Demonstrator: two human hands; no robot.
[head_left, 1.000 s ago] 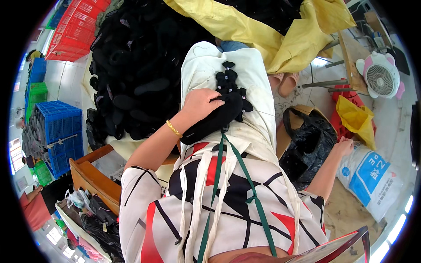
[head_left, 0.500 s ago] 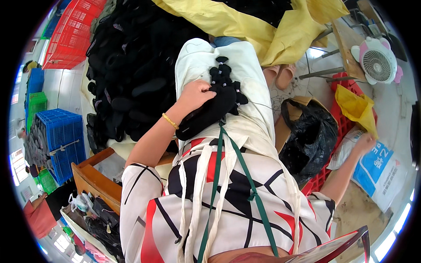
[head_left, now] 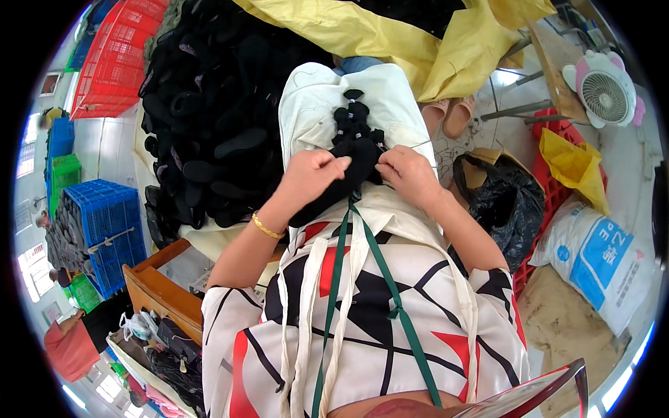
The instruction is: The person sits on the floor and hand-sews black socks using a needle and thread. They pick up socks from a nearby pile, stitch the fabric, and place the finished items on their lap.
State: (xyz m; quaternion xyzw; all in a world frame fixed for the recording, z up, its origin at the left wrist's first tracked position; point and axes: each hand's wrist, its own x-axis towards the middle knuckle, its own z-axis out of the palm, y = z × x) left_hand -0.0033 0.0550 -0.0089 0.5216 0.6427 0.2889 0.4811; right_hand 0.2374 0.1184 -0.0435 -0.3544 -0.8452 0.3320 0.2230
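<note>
A long black cloth piece (head_left: 360, 159), rounded like a shoe, lies on the white apron (head_left: 306, 90) over my lap. My left hand (head_left: 310, 180) grips its left side, thumb pressed on top. At its right edge, my right hand (head_left: 410, 177) has thumb and fingers pinched together; whatever is between them is too small to make out. Just beyond the cloth piece lie several small black bundles (head_left: 352, 115) with pale bands. A thin dark line like thread shows by my right hand. Green ties (head_left: 404, 320) hang down my front.
A large heap of black shoe-shaped pieces (head_left: 223, 111) rises at the left, beside yellow sheeting (head_left: 376, 42). To the right stand a box lined with a black bag (head_left: 509, 209), a red crate (head_left: 547, 188), a white-and-blue sack (head_left: 599, 258) and a fan (head_left: 603, 94). A wooden drawer (head_left: 164, 292) is at lower left.
My right hand has come from the yellow bag and sack at the far right to the cloth piece in my lap. My left hand keeps its grip, slightly lower.
</note>
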